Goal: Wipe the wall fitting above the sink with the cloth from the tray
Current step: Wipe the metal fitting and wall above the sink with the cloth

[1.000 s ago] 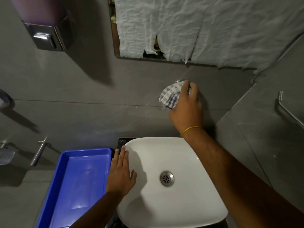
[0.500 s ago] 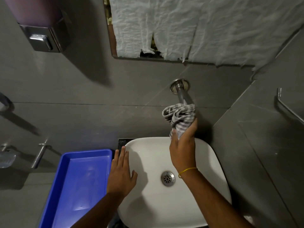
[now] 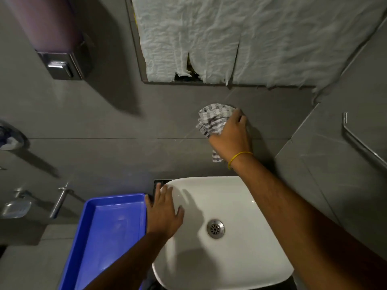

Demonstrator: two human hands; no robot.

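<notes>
My right hand (image 3: 231, 136) grips a checked grey-and-white cloth (image 3: 213, 119) and presses it against the wall above the white sink (image 3: 240, 258). The cloth and hand cover the metal wall fitting; only a sliver of its round base (image 3: 232, 106) shows at the cloth's top edge. My left hand (image 3: 165, 212) rests flat, fingers spread, on the sink's left rim. The blue tray (image 3: 113, 233) stands left of the sink with nothing in it.
A soap dispenser (image 3: 59, 63) hangs on the wall at upper left. A mirror covered with crumpled white paper (image 3: 240, 38) is above the fitting. A metal rail (image 3: 364, 147) runs along the right wall. A soap dish (image 3: 15, 208) and a lever (image 3: 60, 198) are at the left.
My right hand has slid the cloth from the outer end of the spout up to its base at the wall. The left hand has stayed on the sink rim.
</notes>
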